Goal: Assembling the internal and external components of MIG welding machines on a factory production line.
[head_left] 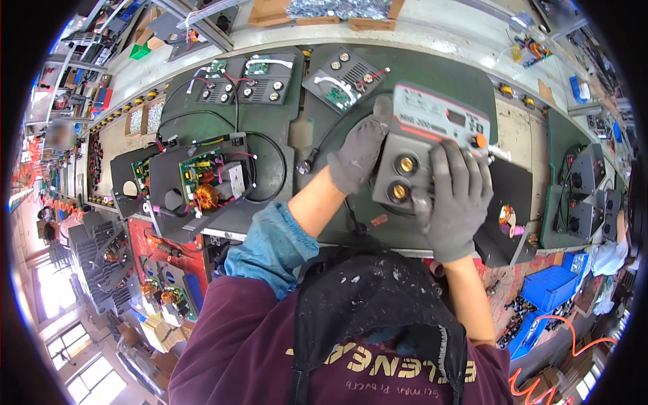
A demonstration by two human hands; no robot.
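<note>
A welder front panel (432, 118) is held tilted above the green work board. Its upper strip is light grey with a small display and an orange knob (478, 141); two brass sockets (403, 178) sit in its dark lower part. My left hand (358, 154), in a grey glove, grips the panel's left edge with the thumb up along its side. My right hand (457, 199), gloved too, has its fingers closed over the panel's lower right, covering part of its face. The back of the panel is hidden. A black cable with a plug (307, 164) lies beside my left hand.
Socket panels with circuit boards (266, 77) and another such panel (345, 79) lie on the boards ahead. To the left stands an open chassis with a copper coil (206, 196). A dark plate (503, 216) is at right, with blue bins (550, 287) beyond.
</note>
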